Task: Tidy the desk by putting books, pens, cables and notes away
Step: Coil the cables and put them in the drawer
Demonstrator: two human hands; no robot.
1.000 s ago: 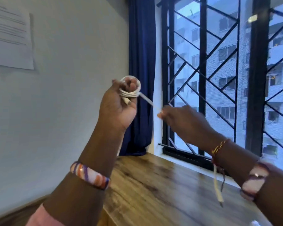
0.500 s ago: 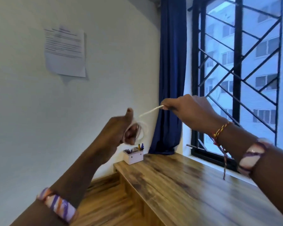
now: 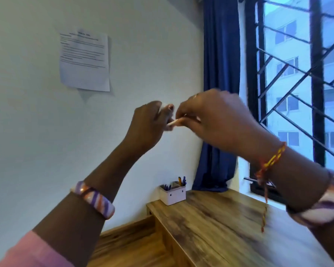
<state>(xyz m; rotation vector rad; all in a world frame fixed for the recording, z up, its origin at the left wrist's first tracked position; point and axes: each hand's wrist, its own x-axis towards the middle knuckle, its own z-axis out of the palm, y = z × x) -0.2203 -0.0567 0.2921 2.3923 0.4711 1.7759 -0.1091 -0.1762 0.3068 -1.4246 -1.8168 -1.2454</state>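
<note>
Both hands are raised in front of the wall, well above the wooden desk (image 3: 216, 224). My left hand (image 3: 148, 126) is closed around a coiled white cable (image 3: 165, 107), mostly hidden by its fingers. My right hand (image 3: 214, 120) sits right against it and pinches the cable's white free end (image 3: 174, 122), which pokes out toward the left hand. The picture is blurred by motion, so the coil's shape is unclear.
A white pen holder (image 3: 173, 194) with several pens stands at the desk's far left corner by the wall. A printed sheet (image 3: 84, 60) hangs on the wall. A blue curtain (image 3: 220, 93) and a barred window (image 3: 297, 83) lie to the right.
My right hand has moved left and down, bringing the cable's free end up to the coil in my left hand. My left hand has risen. The view has tilted a little downward.
</note>
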